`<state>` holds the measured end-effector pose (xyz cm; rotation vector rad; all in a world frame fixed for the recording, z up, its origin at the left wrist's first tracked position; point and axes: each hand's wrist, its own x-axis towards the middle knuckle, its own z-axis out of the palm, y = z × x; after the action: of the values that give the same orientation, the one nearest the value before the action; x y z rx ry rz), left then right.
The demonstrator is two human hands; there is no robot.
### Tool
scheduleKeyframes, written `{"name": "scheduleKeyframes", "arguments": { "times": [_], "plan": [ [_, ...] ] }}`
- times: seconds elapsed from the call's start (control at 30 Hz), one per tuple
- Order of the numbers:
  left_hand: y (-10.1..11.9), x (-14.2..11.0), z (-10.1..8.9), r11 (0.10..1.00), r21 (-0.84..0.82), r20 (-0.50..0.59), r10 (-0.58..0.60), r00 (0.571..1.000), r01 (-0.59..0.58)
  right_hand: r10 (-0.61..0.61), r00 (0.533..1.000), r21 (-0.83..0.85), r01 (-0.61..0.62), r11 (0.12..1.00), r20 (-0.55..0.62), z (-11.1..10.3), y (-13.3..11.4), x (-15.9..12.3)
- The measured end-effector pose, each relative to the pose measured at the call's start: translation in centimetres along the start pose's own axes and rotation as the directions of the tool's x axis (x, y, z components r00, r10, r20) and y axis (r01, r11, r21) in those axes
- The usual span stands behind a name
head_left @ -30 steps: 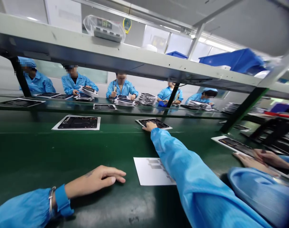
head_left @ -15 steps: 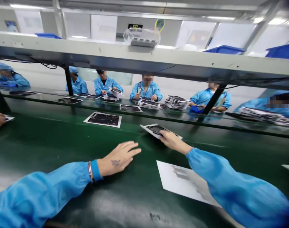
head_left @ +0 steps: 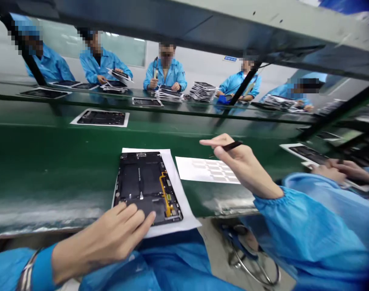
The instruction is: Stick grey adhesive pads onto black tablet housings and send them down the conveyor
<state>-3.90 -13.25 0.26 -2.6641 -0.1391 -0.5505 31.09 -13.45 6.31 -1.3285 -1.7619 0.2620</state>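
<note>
An opened tablet back (head_left: 146, 186), black with an orange flex cable, lies on a white sheet (head_left: 175, 182) at the near edge of the green belt (head_left: 51, 161). My left hand (head_left: 108, 236) rests on the tablet's near edge, fingers stretched flat. My right hand (head_left: 239, 161) hovers to the right above a white sticker sheet (head_left: 202, 169), fingers closed round a thin black tool (head_left: 231, 146).
Another tablet on white paper (head_left: 101, 118) lies farther along the belt. Across the far bench sit several people in blue coats with stacks of tablets (head_left: 202, 91). A co-worker's hands (head_left: 338, 169) work at a tablet on my right. A metal shelf (head_left: 233, 24) hangs overhead.
My right hand brought the tablet from mid-belt to the near edge, let it go, and now holds a black tool. My left hand moved onto the tablet. The view tilted down.
</note>
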Motion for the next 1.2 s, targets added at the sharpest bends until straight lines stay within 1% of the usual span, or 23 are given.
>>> {"name": "scheduleKeyframes", "arguments": {
  "times": [0.07,0.13,0.2,0.27,0.33,0.37,0.4,0.43,0.5,0.57,0.6,0.67,0.73,0.83,0.97,1.2],
  "plan": [
    [1.8,-1.5,-0.1,0.998,-0.056,0.072,0.005,0.997,-0.001,0.157,0.982,0.078,-0.149,0.986,-0.109,-1.1,1.7,-0.7],
    [2.9,-2.8,0.2,0.996,-0.094,0.125,0.007,0.992,0.005,0.288,0.941,0.201,-0.253,0.946,-0.176,-1.8,3.4,-1.5],
    [2.8,-3.1,0.3,0.989,-0.144,0.145,-0.002,0.989,0.024,0.377,0.903,0.300,-0.308,0.903,-0.208,-2.4,4.7,-2.3],
    [1.4,-1.8,0.4,0.978,-0.207,0.150,0.003,0.989,0.029,0.440,0.877,0.348,-0.358,0.866,-0.192,-2.7,5.7,-2.7],
    [-1.1,1.2,0.6,0.971,-0.236,0.174,0.020,0.985,0.022,0.481,0.865,0.355,-0.409,0.841,-0.141,-2.6,6.4,-2.6],
    [-2.5,3.2,0.9,0.974,-0.222,0.217,0.001,0.976,0.048,0.490,0.864,0.347,-0.428,0.834,-0.113,-2.3,6.7,-2.4],
    [-3.9,5.4,1.4,0.979,-0.197,0.243,-0.001,0.970,0.050,0.492,0.866,0.338,-0.438,0.833,-0.089,-2.0,7.1,-2.1],
    [-5.3,7.6,2.1,0.981,-0.189,0.286,0.015,0.958,0.041,0.491,0.869,0.334,-0.444,0.832,-0.067,-1.6,7.5,-1.7],
    [-7.2,11.8,4.1,0.980,-0.192,0.320,0.020,0.947,0.044,0.494,0.869,0.338,-0.458,0.822,-0.024,-0.7,8.5,-1.0],
    [-8.1,15.1,6.4,0.968,-0.243,0.372,0.034,0.927,0.062,0.514,0.858,0.347,-0.489,0.800,0.023,0.0,9.6,-0.4],
    [-8.2,16.3,7.6,0.952,-0.294,0.414,0.045,0.909,0.087,0.526,0.849,0.348,-0.508,0.788,0.051,0.1,10.1,-0.2],
    [-8.0,17.9,9.9,0.899,-0.407,0.488,0.067,0.870,0.159,0.541,0.835,0.341,-0.540,0.769,0.101,0.1,10.9,-0.1],
    [-7.7,18.5,11.7,0.836,-0.503,0.532,0.100,0.841,0.219,0.553,0.820,0.336,-0.567,0.752,0.146,-0.2,11.4,-0.1],
    [-7.7,18.4,13.1,0.772,-0.589,0.534,0.147,0.832,0.241,0.564,0.802,0.316,-0.597,0.738,0.199,-0.7,11.5,-0.1],
    [-7.8,17.9,13.3,0.757,-0.615,0.498,0.154,0.853,0.222,0.582,0.782,0.285,-0.624,0.728,0.225,-0.9,11.2,0.1],
    [-6.9,17.9,13.2,0.765,-0.609,0.451,0.117,0.885,0.209,0.611,0.758,0.220,-0.651,0.726,0.229,-1.0,10.4,0.5]
  ]
}}
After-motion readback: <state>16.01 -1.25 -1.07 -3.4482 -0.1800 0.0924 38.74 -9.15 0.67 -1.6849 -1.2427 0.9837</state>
